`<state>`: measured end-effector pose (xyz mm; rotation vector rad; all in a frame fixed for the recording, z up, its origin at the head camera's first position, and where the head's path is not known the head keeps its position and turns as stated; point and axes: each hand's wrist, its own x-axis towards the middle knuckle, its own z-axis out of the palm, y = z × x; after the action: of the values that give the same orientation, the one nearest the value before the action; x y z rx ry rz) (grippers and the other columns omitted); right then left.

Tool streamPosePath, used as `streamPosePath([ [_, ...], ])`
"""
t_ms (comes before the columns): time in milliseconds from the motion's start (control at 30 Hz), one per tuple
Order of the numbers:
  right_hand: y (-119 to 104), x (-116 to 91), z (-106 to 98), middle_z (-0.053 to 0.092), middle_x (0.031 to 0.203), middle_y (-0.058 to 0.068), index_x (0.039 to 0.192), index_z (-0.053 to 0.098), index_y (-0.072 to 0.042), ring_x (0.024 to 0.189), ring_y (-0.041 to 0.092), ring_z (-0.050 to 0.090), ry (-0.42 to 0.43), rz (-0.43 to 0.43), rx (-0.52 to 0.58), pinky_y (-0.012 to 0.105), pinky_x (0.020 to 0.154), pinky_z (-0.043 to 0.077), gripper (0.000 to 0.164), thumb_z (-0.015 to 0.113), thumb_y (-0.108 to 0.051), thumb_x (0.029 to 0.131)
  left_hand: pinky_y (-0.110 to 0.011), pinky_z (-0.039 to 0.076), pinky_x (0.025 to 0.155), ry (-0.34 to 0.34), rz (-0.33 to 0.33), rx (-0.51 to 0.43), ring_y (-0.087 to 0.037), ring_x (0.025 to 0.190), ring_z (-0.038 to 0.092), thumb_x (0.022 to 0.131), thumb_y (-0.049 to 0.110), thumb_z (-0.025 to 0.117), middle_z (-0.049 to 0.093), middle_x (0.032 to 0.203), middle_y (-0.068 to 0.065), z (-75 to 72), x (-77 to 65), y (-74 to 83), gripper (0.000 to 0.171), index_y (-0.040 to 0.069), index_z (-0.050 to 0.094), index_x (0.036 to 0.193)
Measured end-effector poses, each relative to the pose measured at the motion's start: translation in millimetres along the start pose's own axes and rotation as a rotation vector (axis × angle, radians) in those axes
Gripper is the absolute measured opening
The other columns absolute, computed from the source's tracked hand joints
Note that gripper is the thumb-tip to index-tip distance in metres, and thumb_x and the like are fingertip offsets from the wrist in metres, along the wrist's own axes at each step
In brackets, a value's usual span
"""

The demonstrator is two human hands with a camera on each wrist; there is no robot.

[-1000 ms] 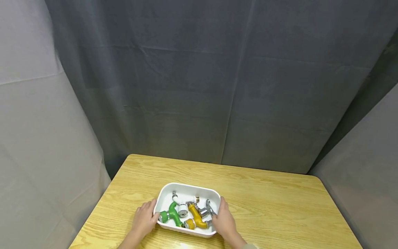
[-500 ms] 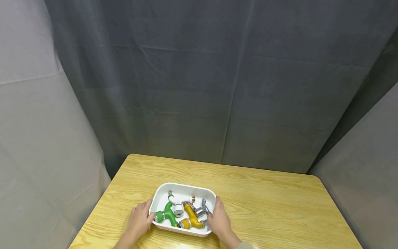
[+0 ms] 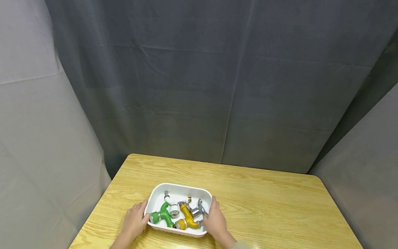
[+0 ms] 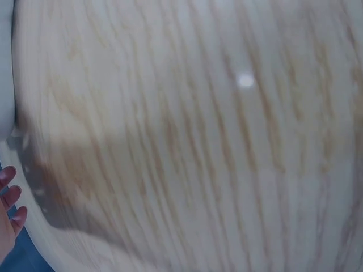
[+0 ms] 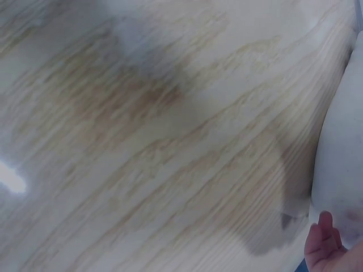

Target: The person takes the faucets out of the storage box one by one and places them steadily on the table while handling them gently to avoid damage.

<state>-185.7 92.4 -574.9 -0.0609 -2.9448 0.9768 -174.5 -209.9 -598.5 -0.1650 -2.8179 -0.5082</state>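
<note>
A white rectangular tray (image 3: 178,232) is held between my two hands near the front of the table. My left hand (image 3: 134,219) grips its left end, thumb over the rim. At the opposite end, my right hand (image 3: 215,220) holds the rim, fingers along the outer wall. Inside lie a green branched tap-like fitting (image 3: 164,214), a yellow one (image 3: 188,217), a white one (image 3: 174,209) and a chrome one (image 3: 196,212). Both wrist views catch only fingertips and a bit of the tray's outer wall. Whether its bottom touches the tabletop I cannot tell.
The wood-grain table (image 3: 273,207) extends to the right of the tray and behind it. A dark grey curtain (image 3: 186,86) hangs beyond the back edge. Light cloth hangs at the left (image 3: 46,138) and right (image 3: 367,166).
Both hands have moved the tray a little to the left across the table, with the fittings inside it. Their hold on it looks the same.
</note>
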Motion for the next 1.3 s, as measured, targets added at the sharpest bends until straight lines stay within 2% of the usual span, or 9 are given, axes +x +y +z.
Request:
streamPosePath([
  [400, -9, -3, 7, 0.045, 0.120, 0.027, 0.136, 0.025, 0.006, 0.077, 0.030, 0.060, 0.013, -0.011, -0.011, 0.039, 0.061, 0.052, 0.079, 0.060, -0.001, 0.065, -0.049, 0.044, 0.079, 0.008, -0.002, 0.012, -0.031, 0.099, 0.056, 0.080, 0.021, 0.054, 0.062, 0.108, -0.015, -5.8, -4.2, -8.4, 0.045, 0.003, 0.052, 0.121],
  [667, -14, 0, 11, 0.044, 0.124, 0.026, 0.137, 0.025, 0.005, 0.092, 0.034, 0.059, 0.004, -0.009, -0.016, 0.041, 0.071, 0.053, 0.080, 0.061, -0.003, 0.066, -0.048, 0.044, 0.077, 0.014, -0.010, 0.020, -0.029, 0.096, 0.056, 0.080, 0.021, 0.054, 0.062, 0.106, -0.013, -6.1, -4.5, -13.7, 0.044, 0.004, 0.052, 0.120],
  [800, -16, 1, 12, 0.044, 0.124, 0.026, 0.137, 0.025, 0.006, 0.089, 0.034, 0.060, 0.005, -0.021, -0.016, 0.041, 0.070, 0.052, 0.079, 0.061, -0.004, 0.066, -0.047, 0.044, 0.074, 0.034, -0.003, 0.014, -0.029, 0.092, 0.056, 0.080, 0.021, 0.054, 0.063, 0.104, -0.013, -7.6, -4.3, -15.6, 0.042, 0.004, 0.053, 0.119],
  [1067, -19, 6, 12, 0.044, 0.124, 0.026, 0.137, 0.025, 0.005, 0.088, 0.034, 0.060, -0.010, -0.012, -0.007, 0.041, 0.068, 0.052, 0.079, 0.060, -0.004, 0.067, -0.048, 0.044, 0.076, 0.036, -0.002, 0.015, -0.030, 0.096, 0.056, 0.080, 0.022, 0.053, 0.062, 0.108, -0.014, -6.7, 1.9, -19.3, 0.043, 0.004, 0.052, 0.120],
  [1300, -20, 14, 13, 0.042, 0.128, 0.025, 0.138, 0.023, 0.004, 0.100, 0.036, 0.056, -0.031, -0.001, -0.003, 0.043, 0.075, 0.051, 0.080, 0.060, -0.003, 0.068, -0.050, 0.043, 0.076, 0.051, 0.021, 0.019, -0.032, 0.095, 0.056, 0.079, 0.021, 0.055, 0.062, 0.105, -0.015, -7.9, 9.4, -21.7, 0.044, 0.004, 0.052, 0.119],
])
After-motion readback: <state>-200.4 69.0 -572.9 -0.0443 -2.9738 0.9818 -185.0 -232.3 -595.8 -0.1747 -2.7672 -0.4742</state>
